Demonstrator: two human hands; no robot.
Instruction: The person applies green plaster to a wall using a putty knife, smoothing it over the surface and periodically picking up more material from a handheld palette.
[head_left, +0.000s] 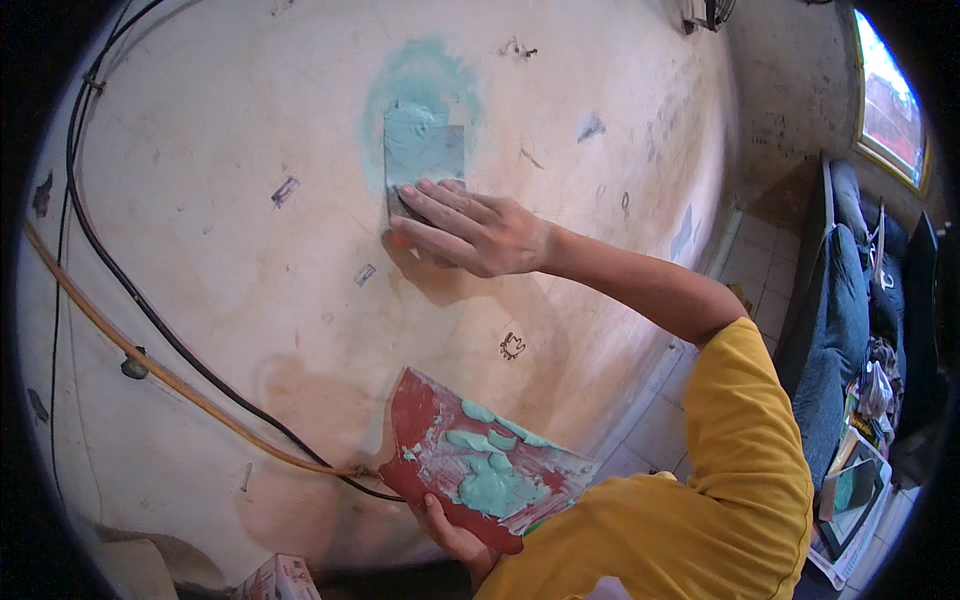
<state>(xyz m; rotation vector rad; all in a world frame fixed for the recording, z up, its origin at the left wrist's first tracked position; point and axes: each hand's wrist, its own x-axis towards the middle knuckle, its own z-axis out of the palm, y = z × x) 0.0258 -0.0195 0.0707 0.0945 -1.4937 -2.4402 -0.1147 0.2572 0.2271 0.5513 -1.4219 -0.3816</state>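
My right hand [470, 228] grips a flat metal putty knife [424, 152], pressing its broad blade against the pale, scuffed wall [290, 130]. Mint-green paste [413, 117] lies along the blade's top edge, with a smeared mint patch [425, 65] around and above it on the wall. Lower down, my left hand [452, 535] holds a red board [410, 420] by its edge, fingers partly hidden. Thick dollops of the same paste [485, 480] sit on the board, along with whitish streaks.
Black cables [92, 240] and a tan cable [183, 393] run along the wall at left. At right stand a dark blue sofa [835, 300] with piled items, a tiled floor [655, 420] and a yellow-framed window [888, 100]. A box [280, 580] sits at bottom left.
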